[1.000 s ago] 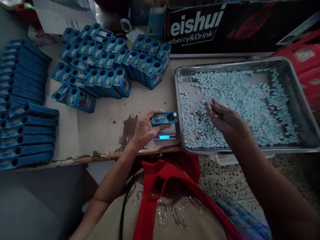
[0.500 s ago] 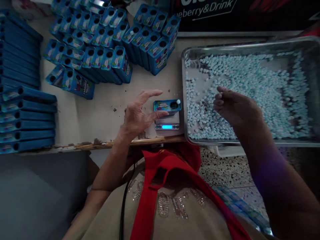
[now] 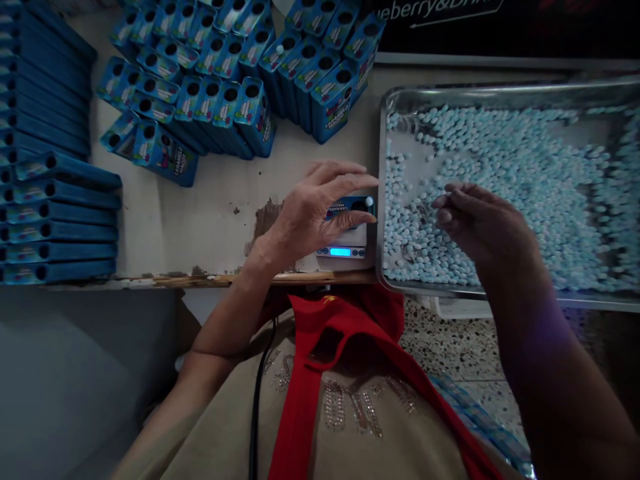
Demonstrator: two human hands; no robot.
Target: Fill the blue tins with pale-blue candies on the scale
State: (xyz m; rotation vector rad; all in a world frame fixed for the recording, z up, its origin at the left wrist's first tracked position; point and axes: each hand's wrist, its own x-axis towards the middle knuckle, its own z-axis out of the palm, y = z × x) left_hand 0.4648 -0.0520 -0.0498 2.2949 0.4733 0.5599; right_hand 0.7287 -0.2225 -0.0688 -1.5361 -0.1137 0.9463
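A blue candy tin lies on a small digital scale whose display glows blue. One pale candy rests at the tin's dark hole, by its right end. My left hand reaches over the scale, thumb on the near side of the tin and fingers on the far side, apart, partly covering it. Over the metal tray of pale blue candies, my right hand has its fingertips pressed together. What they hold, if anything, cannot be made out.
Several blue tins with open holes stand at the back, one with a candy at its hole. More tins are stacked at the left. The table's worn wooden edge runs close to my body. A dark printed box stands behind the tray.
My left hand has moved right and now reaches around the tin on the scale. My right hand stays over the candies, its fingers still together. The view has shifted slightly.
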